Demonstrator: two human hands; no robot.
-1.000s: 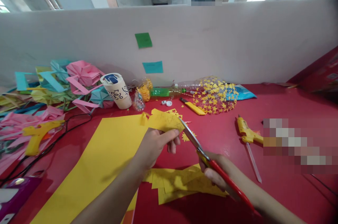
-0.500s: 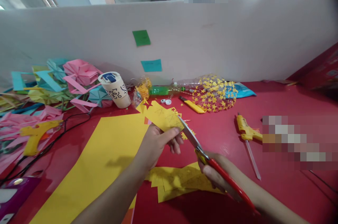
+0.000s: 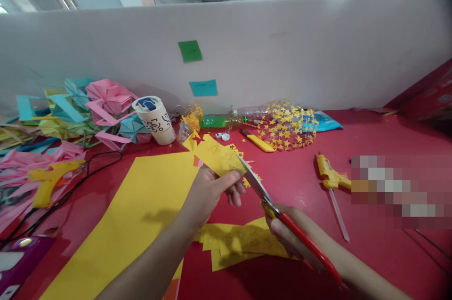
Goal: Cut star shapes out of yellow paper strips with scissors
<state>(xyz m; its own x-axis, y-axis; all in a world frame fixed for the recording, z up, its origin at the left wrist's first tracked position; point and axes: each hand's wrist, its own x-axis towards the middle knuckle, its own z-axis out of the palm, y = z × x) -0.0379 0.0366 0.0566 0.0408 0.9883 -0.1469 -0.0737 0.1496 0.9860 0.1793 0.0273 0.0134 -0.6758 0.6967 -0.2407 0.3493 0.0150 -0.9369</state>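
Note:
Between thumb and fingers my left hand [image 3: 219, 187] pinches a strip of yellow paper [image 3: 217, 154] with stars drawn on it in pencil. One star-shaped hole shows at the strip's far left end. My right hand [image 3: 287, 229] is closed round the red-handled scissors [image 3: 257, 184], whose blades reach the strip's right edge by the drawn star. Small cut-out yellow stars [image 3: 252, 180] lie on the table behind the blades. Below my hands sits a pile of yellow paper pieces [image 3: 236, 243], also with pencil marks. A large yellow sheet [image 3: 141, 206] lies under my left forearm.
Folded paper flowers [image 3: 109, 97], a white cup [image 3: 155, 121] and a yellow glue gun [image 3: 49, 180] are at left. Behind lie a green bottle [image 3: 215, 121], a yellow box cutter [image 3: 259, 141] and a star-covered clear bottle [image 3: 287, 125]. Another glue gun [image 3: 328, 173] rests at right.

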